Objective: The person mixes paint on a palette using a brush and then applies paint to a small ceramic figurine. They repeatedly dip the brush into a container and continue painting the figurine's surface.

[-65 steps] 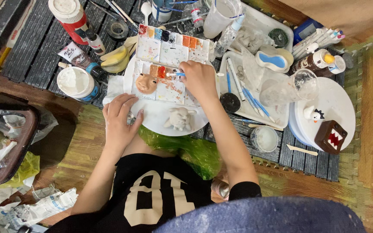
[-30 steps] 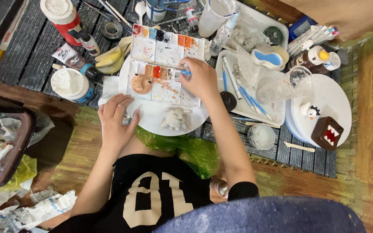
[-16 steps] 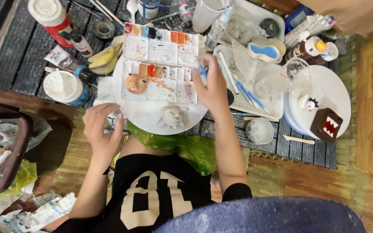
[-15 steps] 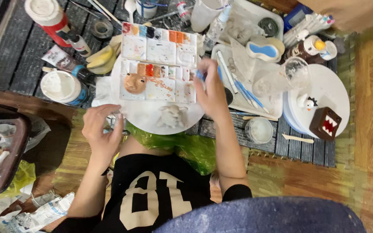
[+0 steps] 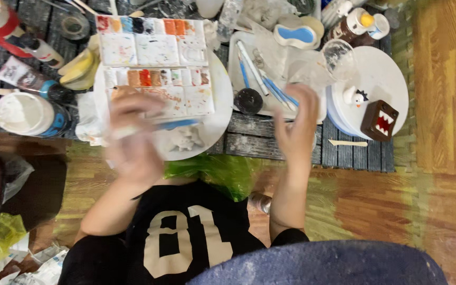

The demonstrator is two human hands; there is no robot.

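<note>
The left hand (image 5: 133,140), blurred, grips a blue-handled paintbrush (image 5: 157,126) lying crosswise over the white plate (image 5: 220,113), just below the paint palette (image 5: 154,66); the right hand (image 5: 295,124) hovers spread wide near the brush tray (image 5: 238,58)

Home hobby/craft corner, floor-level painting setup. Evidence: wood-plank floor (image 5: 449,79) seen around low dark slatted table (image 5: 270,140). Tabletop crowded with art supplies: watercolour palette (image 5: 154,53) with many paint wells, brushes laid on white tray (image 5: 291,113), paint tubes (image 5: 30,45), white-lidded jar (image 5: 25,113), water cup (image 5: 339,53). Small painted figurines displayed on round white plate (image 5: 381,74). Green plastic sheet (image 5: 212,171) spread at table edge. Crumpled wrappers and bags (image 5: 6,237) piled on floor at left.
</note>
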